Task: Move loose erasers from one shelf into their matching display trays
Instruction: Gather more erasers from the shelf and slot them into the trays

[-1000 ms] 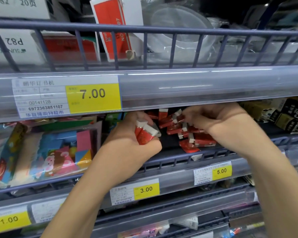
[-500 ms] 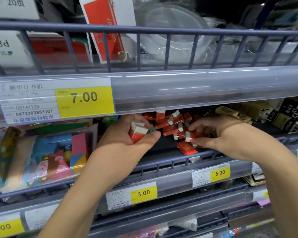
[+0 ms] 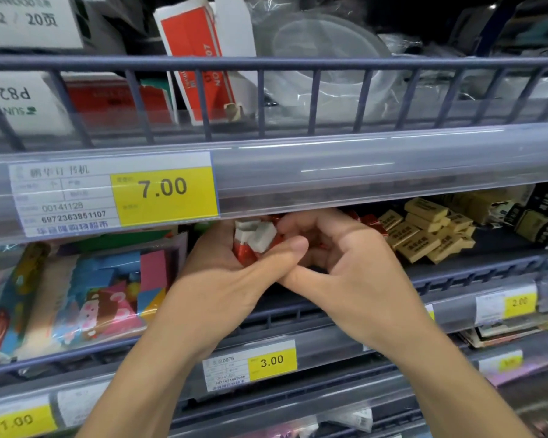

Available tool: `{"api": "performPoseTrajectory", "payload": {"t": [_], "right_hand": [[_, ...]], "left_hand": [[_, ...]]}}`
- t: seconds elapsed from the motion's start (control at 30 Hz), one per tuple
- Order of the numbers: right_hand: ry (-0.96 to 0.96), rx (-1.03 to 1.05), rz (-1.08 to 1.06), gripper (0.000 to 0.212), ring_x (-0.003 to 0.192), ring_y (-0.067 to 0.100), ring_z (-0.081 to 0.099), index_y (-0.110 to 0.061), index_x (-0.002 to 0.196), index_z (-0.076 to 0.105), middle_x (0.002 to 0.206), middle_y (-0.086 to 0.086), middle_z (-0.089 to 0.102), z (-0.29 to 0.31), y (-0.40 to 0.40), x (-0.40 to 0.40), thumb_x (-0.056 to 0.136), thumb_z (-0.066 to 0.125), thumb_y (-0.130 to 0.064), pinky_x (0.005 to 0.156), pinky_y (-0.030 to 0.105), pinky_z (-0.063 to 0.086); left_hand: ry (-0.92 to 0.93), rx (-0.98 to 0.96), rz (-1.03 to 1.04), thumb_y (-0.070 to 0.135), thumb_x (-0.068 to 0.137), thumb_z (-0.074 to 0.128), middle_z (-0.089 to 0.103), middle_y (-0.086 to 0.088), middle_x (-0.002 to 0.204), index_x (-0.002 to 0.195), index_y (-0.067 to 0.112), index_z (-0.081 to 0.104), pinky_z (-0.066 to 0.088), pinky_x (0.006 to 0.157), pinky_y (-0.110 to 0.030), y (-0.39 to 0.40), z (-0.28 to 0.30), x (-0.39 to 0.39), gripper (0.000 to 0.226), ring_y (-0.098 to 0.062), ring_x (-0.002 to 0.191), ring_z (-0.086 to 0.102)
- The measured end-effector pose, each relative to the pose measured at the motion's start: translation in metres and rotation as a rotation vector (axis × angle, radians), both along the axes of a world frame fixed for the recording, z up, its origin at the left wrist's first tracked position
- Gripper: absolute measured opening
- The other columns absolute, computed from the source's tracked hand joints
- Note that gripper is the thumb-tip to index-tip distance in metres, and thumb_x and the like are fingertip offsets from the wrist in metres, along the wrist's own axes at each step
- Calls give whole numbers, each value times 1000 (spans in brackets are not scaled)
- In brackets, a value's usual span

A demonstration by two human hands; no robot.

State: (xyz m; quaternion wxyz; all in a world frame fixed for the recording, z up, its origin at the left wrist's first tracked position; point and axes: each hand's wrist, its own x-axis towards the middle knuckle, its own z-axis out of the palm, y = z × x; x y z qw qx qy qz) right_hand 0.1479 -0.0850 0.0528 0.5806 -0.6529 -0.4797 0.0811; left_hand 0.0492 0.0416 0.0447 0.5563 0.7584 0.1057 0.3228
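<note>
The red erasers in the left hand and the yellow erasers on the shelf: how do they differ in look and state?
The red erasers have red sleeves with bare white ends; the yellow erasers are tan-yellow with dark print. The red erasers are bunched in the left hand, with the right hand touching them; the yellow erasers lie untouched in a loose pile, to the right of both hands. Both are small rectangular blocks on the same shelf level.

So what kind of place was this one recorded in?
Most likely a stationery aisle in a shop: tiered shelves carry yellow price tags, a pile of tan erasers lies loose on the shelf, and the left hand holds red-and-white erasers.
</note>
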Motion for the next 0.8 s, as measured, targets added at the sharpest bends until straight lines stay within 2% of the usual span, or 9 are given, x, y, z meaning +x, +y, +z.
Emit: {"api": "performPoseTrajectory", "payload": {"t": [0.17,0.3,0.37,0.4,0.5,0.57,0.63,0.73,0.8], "right_hand": [[-36,-9,-22,35,86,11,72,-36,106,65,99,-14,72,-7,6,-3,77,78,-23,76,38,61],[-38,-48,83,40,91,14,72,-37,114,63,108,-12,69,-6,0,1,77,77,-28,81,36,60],[-83,-63,57,40,94,13,71,-39,115,63,108,-12,69,-4,-7,10,79,76,-26,82,32,59],[-113,-66,5,39,95,11,70,-41,113,64,106,-13,70,-3,-13,18,80,76,-24,82,27,58],[-236,-184,-204,32,90,-2,66,-46,102,67,98,-22,69,2,-33,48,85,75,-21,75,10,50],[-338,-376,-322,31,92,-7,63,-52,101,63,100,-26,67,6,-46,68,89,71,-25,71,5,44],[-396,-560,-378,33,97,0,60,-53,113,60,115,-23,63,7,-56,82,93,67,-29,75,11,42],[-436,-753,-396,40,102,7,51,-51,132,51,129,-17,52,9,-56,89,97,60,-34,85,20,40],[-456,-824,-403,47,123,15,48,-49,142,40,144,-14,46,11,-51,90,100,54,-35,99,28,43]], "left_hand": [[17,-48,20,51,74,75,78,20,93,99,55,66,56,75,-28,5,-5,0,27,1,86,75],[1,-9,-20,37,80,69,78,17,83,95,49,70,53,64,-16,6,-6,3,19,4,74,72],[16,8,21,40,75,68,73,3,70,91,39,70,54,56,-29,8,-8,5,16,-3,59,64],[29,2,56,44,69,67,71,-3,67,89,36,69,55,60,-41,10,-9,6,21,-10,57,62],[46,-73,90,43,57,67,73,-9,66,86,39,69,54,64,-56,15,-12,9,29,-23,57,60],[58,-76,61,42,54,67,66,-14,59,83,33,68,49,52,-52,14,-11,8,30,-24,50,51],[55,-108,52,42,53,71,61,-8,55,84,36,69,40,45,-35,11,-8,7,32,-20,46,45],[96,-104,76,41,59,78,66,9,58,87,49,70,49,53,-32,10,-7,9,30,-12,53,57],[117,-78,90,42,61,78,67,16,61,88,52,68,53,62,-33,11,-7,10,31,-4,56,61]]}}
